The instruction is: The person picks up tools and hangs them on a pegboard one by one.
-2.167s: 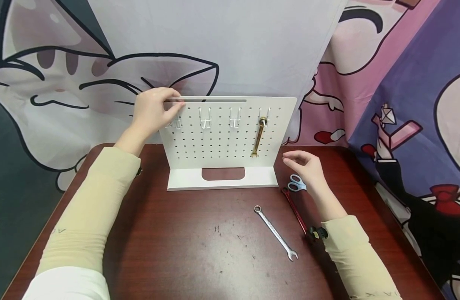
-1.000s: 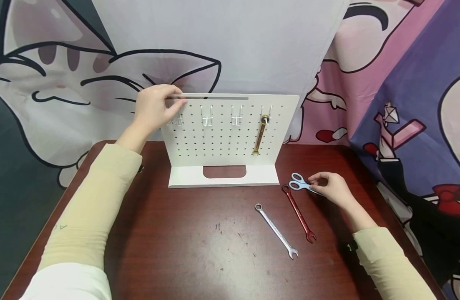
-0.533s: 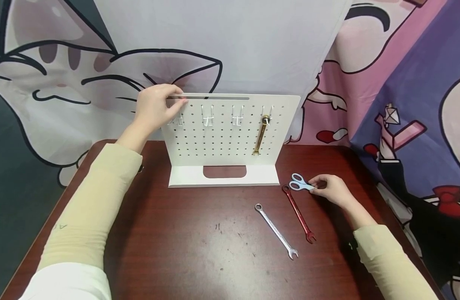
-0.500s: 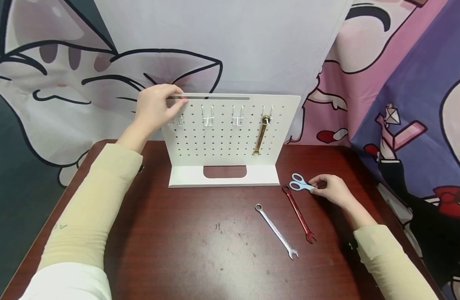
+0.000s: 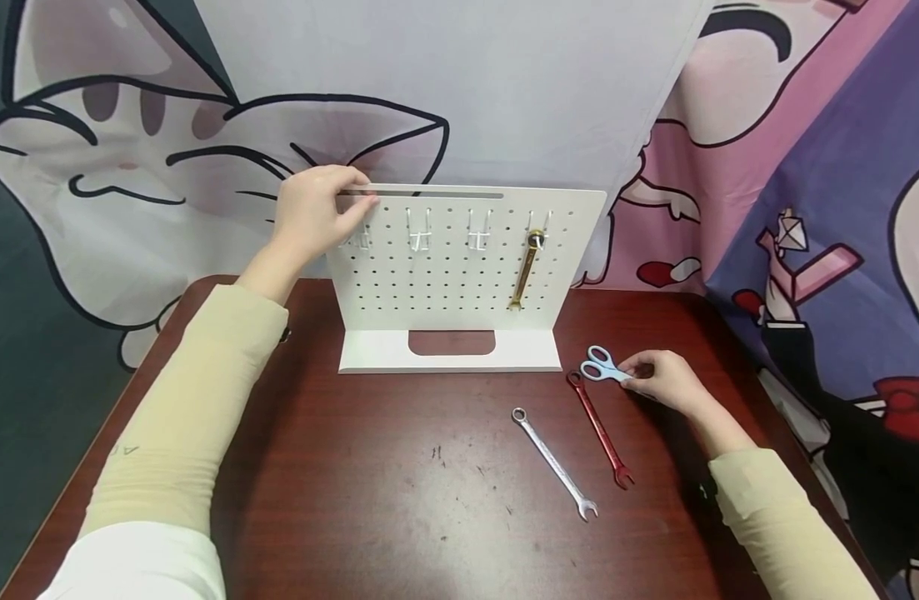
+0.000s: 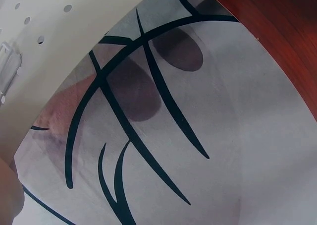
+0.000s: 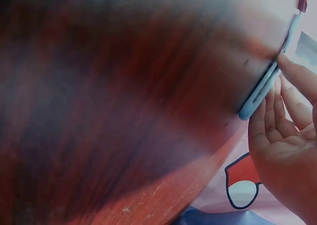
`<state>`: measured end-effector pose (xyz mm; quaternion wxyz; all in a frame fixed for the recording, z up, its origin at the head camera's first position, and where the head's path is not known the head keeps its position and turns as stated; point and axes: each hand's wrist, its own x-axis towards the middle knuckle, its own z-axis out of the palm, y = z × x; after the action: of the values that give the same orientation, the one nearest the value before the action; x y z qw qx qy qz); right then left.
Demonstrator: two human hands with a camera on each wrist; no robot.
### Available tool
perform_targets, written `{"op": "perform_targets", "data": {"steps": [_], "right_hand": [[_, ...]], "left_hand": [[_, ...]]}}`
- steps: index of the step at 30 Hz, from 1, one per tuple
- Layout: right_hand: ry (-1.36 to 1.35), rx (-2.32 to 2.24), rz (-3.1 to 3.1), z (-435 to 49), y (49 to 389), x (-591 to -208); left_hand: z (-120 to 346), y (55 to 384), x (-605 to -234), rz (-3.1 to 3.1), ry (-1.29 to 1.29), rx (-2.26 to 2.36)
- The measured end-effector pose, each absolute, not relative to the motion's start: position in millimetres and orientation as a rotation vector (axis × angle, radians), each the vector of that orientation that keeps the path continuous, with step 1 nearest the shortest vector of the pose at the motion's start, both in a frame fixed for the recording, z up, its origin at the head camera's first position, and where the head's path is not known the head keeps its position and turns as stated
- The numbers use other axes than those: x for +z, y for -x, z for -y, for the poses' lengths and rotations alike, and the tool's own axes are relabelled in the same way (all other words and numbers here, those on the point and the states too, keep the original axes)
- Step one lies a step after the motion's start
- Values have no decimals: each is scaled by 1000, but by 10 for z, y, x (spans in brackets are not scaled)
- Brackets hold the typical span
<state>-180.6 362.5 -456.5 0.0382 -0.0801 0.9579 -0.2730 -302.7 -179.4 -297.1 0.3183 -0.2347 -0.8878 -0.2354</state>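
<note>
A white pegboard stand [image 5: 437, 292] stands upright at the back of the table. My left hand [image 5: 312, 212] grips its top left corner, thumb on the front face; in the left wrist view only a bit of that hand [image 6: 9, 197] shows at the edge. At the right, my right hand [image 5: 669, 387] pinches light blue scissors [image 5: 609, 372] near the blades, which the fingers mostly hide. The handle loops point left toward the board. In the right wrist view, thumb and fingers of the right hand [image 7: 287, 145] hold the scissors [image 7: 260, 91] edge-on.
A brass-coloured wrench [image 5: 525, 275] hangs from the board's right hook. Other clear hooks [image 5: 419, 240] sit along the same row. A red wrench [image 5: 600, 429] lies just left of the scissors, and a silver wrench [image 5: 552, 462] lies nearer the front. Printed cloth [image 5: 534, 92] hangs behind the table.
From beside the board's right edge, my right hand has moved down and right to the scissors and now pinches them. The scissors have barely moved. My left hand keeps its grip on the board.
</note>
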Motion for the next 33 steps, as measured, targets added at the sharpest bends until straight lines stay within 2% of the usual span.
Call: {"op": "perform_targets", "data": {"steps": [22, 33], "right_hand": [[179, -959, -2931, -3605, 1768, -4523], [150, -1182, -2884, -3393, 1752, -4369]], "left_hand": [[1786, 3018, -2977, 2331, 621, -634], [1814, 3021, -2878, 2412, 618, -692]]}}
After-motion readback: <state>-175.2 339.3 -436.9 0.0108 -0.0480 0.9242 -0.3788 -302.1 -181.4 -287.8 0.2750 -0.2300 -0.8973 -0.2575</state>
